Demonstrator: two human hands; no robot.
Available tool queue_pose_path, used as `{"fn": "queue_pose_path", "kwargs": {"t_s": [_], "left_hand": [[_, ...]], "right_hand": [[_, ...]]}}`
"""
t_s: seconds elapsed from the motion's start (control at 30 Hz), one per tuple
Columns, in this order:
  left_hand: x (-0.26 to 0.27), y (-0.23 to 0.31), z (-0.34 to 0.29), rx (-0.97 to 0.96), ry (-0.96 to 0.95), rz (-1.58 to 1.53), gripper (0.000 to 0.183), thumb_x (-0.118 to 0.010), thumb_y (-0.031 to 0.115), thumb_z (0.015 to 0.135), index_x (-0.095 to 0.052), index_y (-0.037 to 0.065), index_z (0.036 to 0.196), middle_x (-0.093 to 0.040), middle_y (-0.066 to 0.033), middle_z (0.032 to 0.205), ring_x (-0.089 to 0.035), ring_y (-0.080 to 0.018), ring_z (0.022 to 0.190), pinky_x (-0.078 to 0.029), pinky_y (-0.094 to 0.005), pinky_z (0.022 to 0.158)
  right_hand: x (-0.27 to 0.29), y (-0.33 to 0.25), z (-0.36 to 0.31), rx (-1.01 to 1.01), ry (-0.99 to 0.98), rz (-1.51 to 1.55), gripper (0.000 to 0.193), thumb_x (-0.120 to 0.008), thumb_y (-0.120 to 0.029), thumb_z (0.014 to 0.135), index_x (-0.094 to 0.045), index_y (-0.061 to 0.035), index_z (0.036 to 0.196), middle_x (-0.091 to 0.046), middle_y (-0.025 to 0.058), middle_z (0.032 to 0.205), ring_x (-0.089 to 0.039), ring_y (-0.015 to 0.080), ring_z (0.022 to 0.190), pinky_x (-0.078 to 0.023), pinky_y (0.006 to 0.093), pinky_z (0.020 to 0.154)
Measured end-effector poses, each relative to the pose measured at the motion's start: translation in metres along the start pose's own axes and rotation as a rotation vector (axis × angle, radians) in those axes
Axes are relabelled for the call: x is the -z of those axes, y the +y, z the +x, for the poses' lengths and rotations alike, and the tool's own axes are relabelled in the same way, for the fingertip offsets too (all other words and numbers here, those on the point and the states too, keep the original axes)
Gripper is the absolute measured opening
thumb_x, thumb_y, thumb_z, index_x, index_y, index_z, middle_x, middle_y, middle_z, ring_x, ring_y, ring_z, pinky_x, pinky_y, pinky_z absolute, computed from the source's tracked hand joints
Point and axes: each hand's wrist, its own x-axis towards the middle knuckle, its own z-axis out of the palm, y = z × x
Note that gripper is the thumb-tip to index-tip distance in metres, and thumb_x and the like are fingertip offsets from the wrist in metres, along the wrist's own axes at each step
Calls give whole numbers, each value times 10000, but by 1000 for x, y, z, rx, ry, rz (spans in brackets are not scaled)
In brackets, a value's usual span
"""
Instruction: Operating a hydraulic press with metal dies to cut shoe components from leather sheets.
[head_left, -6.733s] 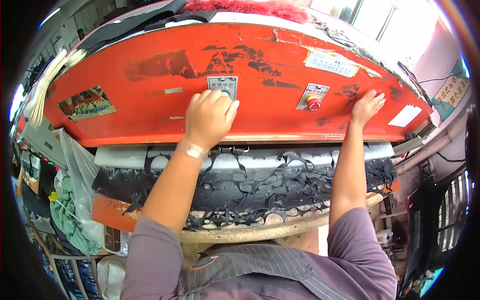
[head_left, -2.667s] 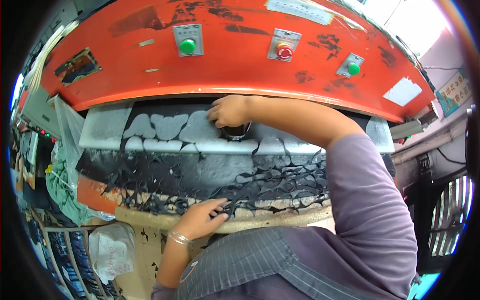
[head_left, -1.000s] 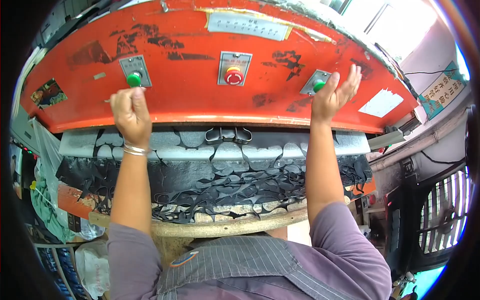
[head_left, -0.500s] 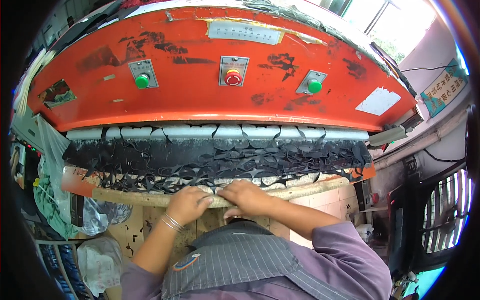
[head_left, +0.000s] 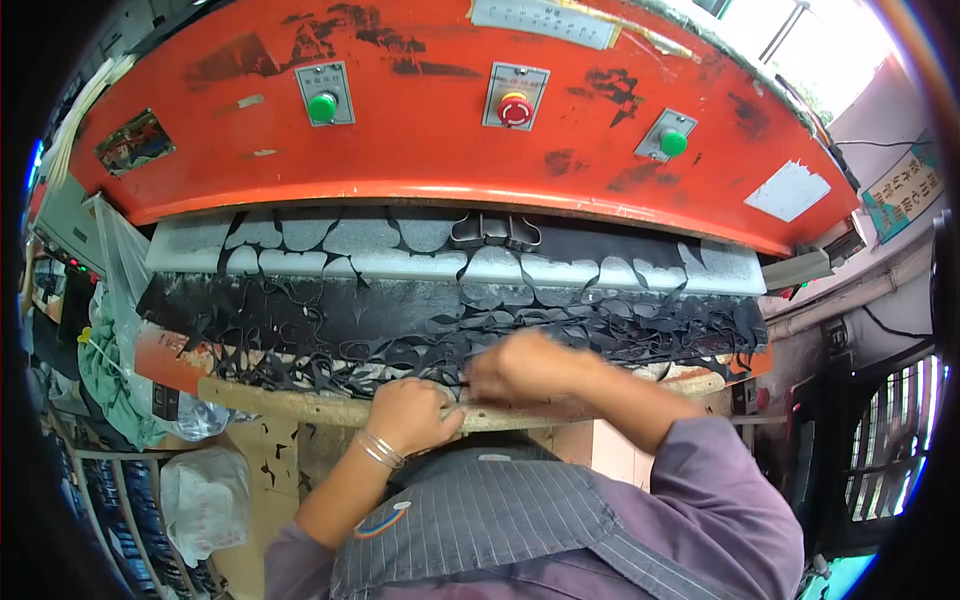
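My left hand (head_left: 412, 415) has its fingers curled over the light wooden edge board (head_left: 300, 408) at the front of a press bed. Over the black offcuts just behind that board is my right hand (head_left: 525, 368), smeared by motion; its fingers are not clear. Thin black cut-out strips (head_left: 400, 345) lie tangled along the dark front ledge. Behind them, more black sheet with cut-out shapes covers a white cutting board (head_left: 390, 262). A metal cutting die (head_left: 495, 233) stands on the black sheet, partly under the red beam.
The wide red press beam (head_left: 420, 140) spans the far side, with a red stop button (head_left: 515, 110) between two green buttons (head_left: 322, 107) (head_left: 673, 144). Plastic bags (head_left: 205, 500) hang by a rack at the left. A black fan-like frame (head_left: 890, 430) stands at the right.
My right hand has left the edge board and moved forward over the offcuts. My left hand stays on the board. More of the cutting board and the metal die now show beneath the beam.
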Motion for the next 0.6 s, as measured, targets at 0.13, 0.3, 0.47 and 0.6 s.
{"fn": "queue_pose_path", "kwargs": {"t_s": [0.13, 0.3, 0.47, 0.6], "left_hand": [[-5, 7, 59, -353, 153, -46, 439, -565, 440, 865, -681, 66, 1065, -632, -131, 1169, -559, -284, 1133, -417, -424, 968], [-13, -35, 72, -403, -358, 20, 647, -557, 500, 871, -491, 62, 1343, -402, -137, 1462, -337, -309, 1372, -270, -465, 1119], [51, -63, 105, -346, -295, -364, 403, -657, 301, 856, -627, 33, 1155, -619, -179, 1200, -579, -336, 1132, -448, -396, 975], [37, -47, 176, -167, 38, -530, 477, -634, 282, 860, -544, 35, 1258, -606, -197, 1201, -561, -343, 1138, -438, -417, 970]], "right_hand": [[62, 92, 80, 95, 553, -525, 213, -580, -183, 791, -648, -95, 973, -668, 90, 938, -645, 275, 922, -488, 370, 767], [88, 147, 134, 101, 53, -564, 125, -571, -109, 751, -674, -103, 823, -662, 57, 947, -625, 255, 972, -506, 382, 807], [132, 160, 84, -343, 365, -532, 144, -578, -121, 755, -668, -80, 859, -669, 122, 954, -647, 317, 922, -535, 434, 770], [101, 219, 12, -823, 651, -182, 254, -625, -227, 765, -626, 27, 778, -663, 204, 722, -666, 345, 673, -529, 418, 648]]}}
